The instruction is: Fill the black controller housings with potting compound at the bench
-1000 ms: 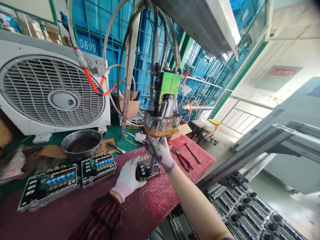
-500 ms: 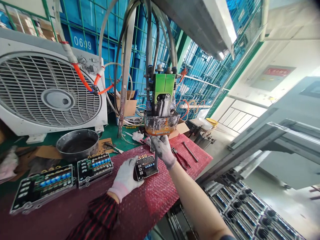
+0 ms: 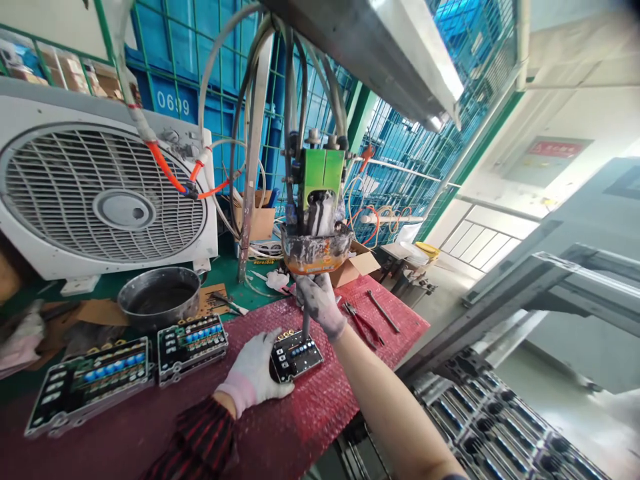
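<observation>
My left hand point(image 3: 256, 371), in a white glove, grips the left side of a circuit board in a shallow housing point(image 3: 299, 361) on the red bubble wrap. Black material surrounds the board's small blue components. My right hand point(image 3: 324, 308), in a stained glove, is closed around the upper part of a grey nozzle tube point(image 3: 305, 328). The tube points down at the board's far side. Above it hangs a green dispensing head point(image 3: 324, 171) with a smeared orange-bottomed cup point(image 3: 317, 251). Two more circuit boards in housings point(image 3: 95, 381) point(image 3: 193, 345) lie to the left.
A metal pan point(image 3: 159, 297) with dark residue stands behind the boards at left, before a large fan point(image 3: 125, 210). Red-handled pliers point(image 3: 364, 325) and a metal rod point(image 3: 383, 311) lie at right on the bubble wrap point(image 3: 300, 417). Hoses hang overhead.
The nozzle, with my right hand on it, has moved left along the board's far side. More black material shows around the blue components. My left hand keeps its hold; the view has shifted slightly.
</observation>
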Action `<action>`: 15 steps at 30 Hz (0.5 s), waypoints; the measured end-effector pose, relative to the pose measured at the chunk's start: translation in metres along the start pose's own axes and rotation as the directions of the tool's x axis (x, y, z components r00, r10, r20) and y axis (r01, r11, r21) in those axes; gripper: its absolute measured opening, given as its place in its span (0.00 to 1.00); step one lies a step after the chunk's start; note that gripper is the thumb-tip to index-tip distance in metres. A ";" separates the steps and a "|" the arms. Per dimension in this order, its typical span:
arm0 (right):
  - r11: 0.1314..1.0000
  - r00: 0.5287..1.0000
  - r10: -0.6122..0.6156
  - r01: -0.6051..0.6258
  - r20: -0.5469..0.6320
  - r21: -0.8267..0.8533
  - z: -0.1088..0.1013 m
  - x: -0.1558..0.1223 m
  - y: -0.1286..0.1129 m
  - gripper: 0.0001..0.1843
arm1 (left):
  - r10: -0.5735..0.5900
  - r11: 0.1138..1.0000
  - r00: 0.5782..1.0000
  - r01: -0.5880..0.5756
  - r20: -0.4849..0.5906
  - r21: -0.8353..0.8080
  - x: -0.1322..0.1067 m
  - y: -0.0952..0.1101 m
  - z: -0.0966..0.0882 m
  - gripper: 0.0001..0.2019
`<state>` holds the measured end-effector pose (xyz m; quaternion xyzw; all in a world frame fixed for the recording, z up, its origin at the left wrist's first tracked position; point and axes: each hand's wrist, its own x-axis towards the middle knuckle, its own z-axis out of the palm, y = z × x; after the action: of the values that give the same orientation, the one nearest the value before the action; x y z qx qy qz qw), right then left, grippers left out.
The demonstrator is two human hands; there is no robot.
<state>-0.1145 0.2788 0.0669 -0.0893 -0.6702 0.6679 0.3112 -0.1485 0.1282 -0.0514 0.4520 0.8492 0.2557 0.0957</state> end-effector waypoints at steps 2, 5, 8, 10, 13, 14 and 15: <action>0.999 1.000 0.004 -0.003 -0.016 0.047 0.001 0.000 0.005 0.27 | -0.007 1.000 1.000 0.007 0.015 0.007 -0.001 0.000 0.000 0.51; 0.995 0.999 0.024 -0.021 -0.022 0.095 0.001 -0.001 0.010 0.28 | -0.018 1.000 0.999 0.018 0.029 0.018 -0.002 0.000 0.000 0.51; 0.990 0.997 0.079 -0.078 -0.009 0.115 0.002 -0.003 0.010 0.28 | -0.046 0.999 0.998 0.045 0.033 0.019 0.000 0.003 0.004 0.52; 0.990 0.996 0.089 -0.087 -0.010 0.110 0.001 -0.005 0.007 0.27 | -0.065 0.998 0.997 0.065 0.039 0.008 0.004 0.009 0.010 0.54; 0.991 0.997 0.080 -0.078 -0.017 0.108 -0.004 -0.007 0.003 0.25 | -0.077 0.997 0.996 0.078 0.046 -0.019 0.014 0.028 0.021 0.54; 0.991 0.997 0.080 -0.078 -0.015 0.111 -0.006 -0.008 0.001 0.25 | -0.079 0.996 0.996 0.081 0.047 -0.037 0.018 0.036 0.025 0.53; 0.990 0.997 0.082 -0.080 -0.010 0.115 -0.008 -0.008 0.000 0.24 | -0.087 0.995 0.995 0.090 0.050 -0.054 0.022 0.045 0.028 0.52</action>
<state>-0.1039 0.2814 0.0639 -0.1034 -0.6242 0.7166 0.2935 -0.1179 0.1760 -0.0503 0.4172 0.8583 0.2641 0.1399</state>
